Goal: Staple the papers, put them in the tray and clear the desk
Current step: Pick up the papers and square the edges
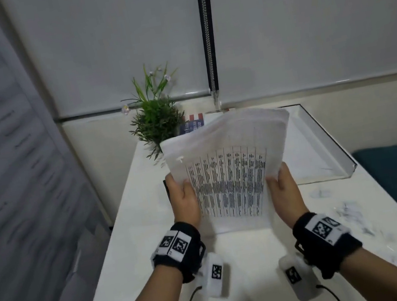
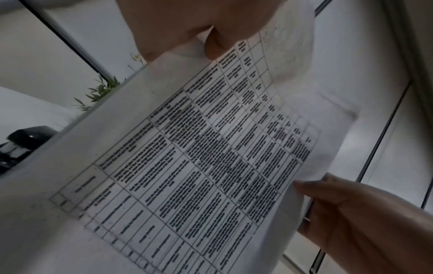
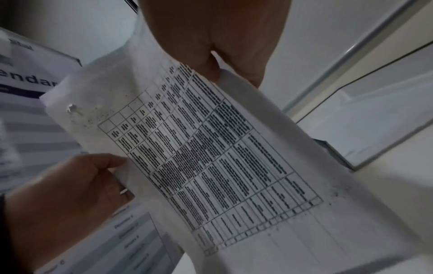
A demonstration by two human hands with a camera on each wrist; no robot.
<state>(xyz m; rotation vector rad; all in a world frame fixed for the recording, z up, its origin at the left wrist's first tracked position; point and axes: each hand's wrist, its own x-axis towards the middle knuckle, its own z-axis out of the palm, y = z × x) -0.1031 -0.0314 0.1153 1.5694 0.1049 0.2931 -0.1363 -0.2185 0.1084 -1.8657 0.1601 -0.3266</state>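
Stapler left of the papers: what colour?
Black stapler, partly hidden behind the papers. Shows best in the left wrist view.

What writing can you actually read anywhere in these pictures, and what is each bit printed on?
"endar": cut-off large letters on the wall chart at left, right wrist view.
"December": month label lower on that chart; the rows beside it are blurred.
Papers, gripped by the left hand and right hand: printed table, too blurred to read.
Book behind the plant: cover text unreadable.
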